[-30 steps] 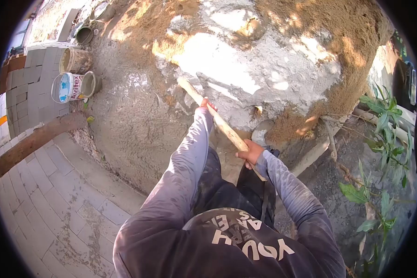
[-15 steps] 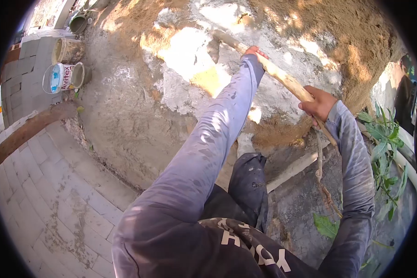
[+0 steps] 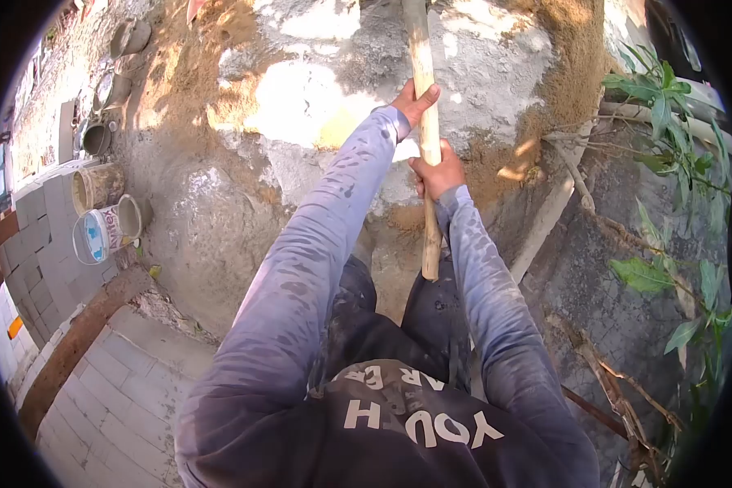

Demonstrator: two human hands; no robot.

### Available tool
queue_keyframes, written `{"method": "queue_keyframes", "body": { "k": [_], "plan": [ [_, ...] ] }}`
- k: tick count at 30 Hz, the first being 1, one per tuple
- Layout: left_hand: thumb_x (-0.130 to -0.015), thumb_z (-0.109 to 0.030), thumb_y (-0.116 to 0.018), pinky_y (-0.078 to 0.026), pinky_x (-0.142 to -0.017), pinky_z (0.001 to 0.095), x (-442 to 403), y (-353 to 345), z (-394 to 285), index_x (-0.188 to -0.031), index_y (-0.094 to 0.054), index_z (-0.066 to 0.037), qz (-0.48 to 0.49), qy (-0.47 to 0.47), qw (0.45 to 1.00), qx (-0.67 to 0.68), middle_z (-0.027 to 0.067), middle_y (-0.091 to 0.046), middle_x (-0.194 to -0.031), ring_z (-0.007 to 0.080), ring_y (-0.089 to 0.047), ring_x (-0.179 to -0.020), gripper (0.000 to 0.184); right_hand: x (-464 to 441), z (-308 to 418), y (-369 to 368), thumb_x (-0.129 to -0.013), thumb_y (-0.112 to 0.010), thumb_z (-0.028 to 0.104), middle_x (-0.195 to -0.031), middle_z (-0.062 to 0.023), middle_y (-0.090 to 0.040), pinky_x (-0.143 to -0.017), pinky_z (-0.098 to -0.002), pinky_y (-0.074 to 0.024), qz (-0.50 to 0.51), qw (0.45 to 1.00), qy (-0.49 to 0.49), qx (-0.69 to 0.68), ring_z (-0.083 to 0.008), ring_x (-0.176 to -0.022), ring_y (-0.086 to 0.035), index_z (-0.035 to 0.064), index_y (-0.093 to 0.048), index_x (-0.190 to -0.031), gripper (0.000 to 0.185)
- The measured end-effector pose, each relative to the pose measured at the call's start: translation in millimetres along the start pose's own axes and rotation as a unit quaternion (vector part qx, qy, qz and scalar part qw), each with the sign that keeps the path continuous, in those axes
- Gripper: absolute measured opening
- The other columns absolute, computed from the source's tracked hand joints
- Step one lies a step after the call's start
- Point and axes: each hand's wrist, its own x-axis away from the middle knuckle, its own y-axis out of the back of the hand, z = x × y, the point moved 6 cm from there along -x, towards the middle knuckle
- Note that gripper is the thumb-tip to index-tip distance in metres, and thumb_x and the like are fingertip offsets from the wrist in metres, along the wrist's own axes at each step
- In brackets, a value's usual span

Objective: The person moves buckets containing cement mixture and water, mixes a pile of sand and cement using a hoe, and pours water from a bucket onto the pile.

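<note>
A long wooden tool handle [image 3: 424,57] runs nearly straight away from me, from my legs past the top edge of the head view; its far end is out of sight. My left hand [image 3: 416,102] is closed around it higher up. Just below, my right hand [image 3: 441,172] grips the same pole, thumb pointing along it. The handle's butt end hangs free below my right hand, in front of my trouser leg. Under and beyond the pole spreads a heap of grey-white powder [image 3: 366,73] mixed with brown sand [image 3: 576,73].
Several buckets stand at the left, among them a white labelled pail [image 3: 103,234] and a dirty bucket [image 3: 98,187]. Grey blocks [image 3: 37,236] are stacked beside them. Paving [image 3: 106,398] lies lower left. Leafy branches [image 3: 667,98] and a concrete edge [image 3: 549,215] are on the right.
The handle has swung from a diagonal to nearly straight ahead. My right hand has moved left, close to my left hand, and both still grip it. My view has shifted.
</note>
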Motion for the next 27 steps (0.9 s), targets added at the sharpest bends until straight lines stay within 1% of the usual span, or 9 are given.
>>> {"method": "queue_keyframes", "body": {
  "k": [5, 7, 8, 11, 14, 18, 20, 24, 27],
  "plan": [
    [-0.09, -0.048, -0.053, -0.055, -0.075, 0.0439, 195, -80, 87, -0.133, -0.04, -0.002, 0.087, 0.121, 0.985, 0.086, 0.0175, -0.056, -0.115, 0.0261, -0.059, -0.1, 0.064, 9, -30, 28, -0.082, -0.062, 0.003, -0.059, -0.0054, -0.05, -0.036, -0.0325, -0.0429, -0.003, 0.994, 0.035, -0.102, -0.0157, -0.04, -0.049, 0.0051, -0.044, -0.104, 0.029],
    [-0.081, -0.035, -0.07, -0.054, -0.075, 0.0457, 244, -130, 89, -0.116, -0.05, -0.004, 0.031, 0.158, 0.983, 0.082, 0.0137, -0.065, -0.093, 0.0307, -0.065, -0.086, 0.051, 21, -47, 46, -0.082, -0.06, 0.003, -0.059, -0.0053, -0.049, -0.036, -0.0343, -0.0431, 0.015, 0.99, 0.008, -0.138, -0.0167, -0.04, -0.048, 0.0059, -0.044, -0.105, 0.029],
    [-0.078, -0.03, -0.074, -0.053, -0.079, 0.0466, 256, -146, 76, -0.111, -0.051, -0.005, -0.028, 0.307, 0.947, 0.094, 0.015, -0.066, -0.091, 0.0346, -0.065, -0.088, 0.048, 9, -60, 57, -0.082, -0.061, 0.005, -0.06, -0.0044, -0.047, -0.038, -0.0343, -0.0429, 0.043, 0.986, -0.017, -0.163, -0.0162, -0.042, -0.047, 0.0083, -0.044, -0.105, 0.029],
    [-0.081, -0.023, -0.068, -0.05, -0.08, 0.0439, 213, -175, 98, -0.111, -0.049, -0.002, -0.137, 0.251, 0.923, -0.257, 0.0221, -0.065, -0.092, 0.0399, -0.064, -0.091, 0.042, -42, -97, 94, -0.082, -0.062, 0.008, -0.062, -0.0035, -0.047, -0.041, -0.0322, -0.0416, 0.128, 0.955, -0.081, -0.256, -0.0147, -0.046, -0.046, 0.0097, -0.046, -0.105, 0.028],
    [-0.08, -0.025, -0.07, -0.049, -0.078, 0.0459, 194, -234, 121, -0.105, -0.049, -0.001, -0.163, 0.288, 0.917, -0.222, 0.0272, -0.063, -0.095, 0.0432, -0.062, -0.092, 0.041, -61, -135, 147, -0.082, -0.062, 0.008, -0.064, -0.0027, -0.047, -0.042, -0.0312, -0.0405, 0.135, 0.962, -0.12, -0.205, -0.0138, -0.048, -0.045, 0.0103, -0.048, -0.103, 0.026],
    [-0.078, -0.027, -0.072, -0.048, -0.081, 0.0454, 221, -330, 175, -0.114, -0.05, -0.005, -0.22, 0.223, 0.942, -0.119, 0.0249, -0.064, -0.099, 0.0418, -0.062, -0.099, 0.048, -3, -153, 223, -0.082, -0.063, 0.008, -0.063, -0.0027, -0.047, -0.041, -0.0315, -0.0395, 0.136, 0.971, -0.116, -0.158, -0.0138, -0.047, -0.045, 0.0095, -0.047, -0.102, 0.026],
    [-0.079, -0.026, -0.071, -0.049, -0.082, 0.0441, 233, -359, 186, -0.117, -0.05, -0.005, -0.21, 0.262, 0.94, -0.058, 0.0235, -0.064, -0.099, 0.0397, -0.063, -0.098, 0.048, 14, -169, 244, -0.08, -0.062, 0.004, -0.062, -0.0042, -0.048, -0.038, -0.033, -0.0402, 0.129, 0.972, -0.118, -0.158, -0.0145, -0.044, -0.046, 0.009, -0.045, -0.107, 0.032],
    [-0.084, -0.025, -0.065, -0.048, -0.046, 0.0336, 289, -379, 197, -0.118, -0.051, -0.006, -0.181, 0.307, 0.934, 0.023, 0.0135, -0.063, -0.074, 0.0198, -0.062, -0.053, 0.041, 63, -189, 249, -0.08, -0.062, 0.003, -0.063, -0.0061, -0.051, -0.037, -0.0343, -0.0439, 0.112, 0.983, -0.086, -0.117, -0.0155, -0.044, -0.05, 0.0075, -0.043, -0.119, 0.044],
    [-0.082, -0.022, -0.067, -0.048, -0.047, 0.0335, 307, -354, 209, -0.122, -0.05, -0.006, -0.267, 0.015, 0.948, -0.173, 0.0126, -0.064, -0.075, 0.0202, -0.062, -0.053, 0.046, 76, -186, 221, -0.08, -0.063, 0.002, -0.064, -0.0065, -0.053, -0.039, -0.0337, -0.0469, 0.127, 0.983, -0.04, -0.123, -0.016, -0.044, -0.052, 0.0042, -0.042, -0.125, 0.049]
  ]
}}
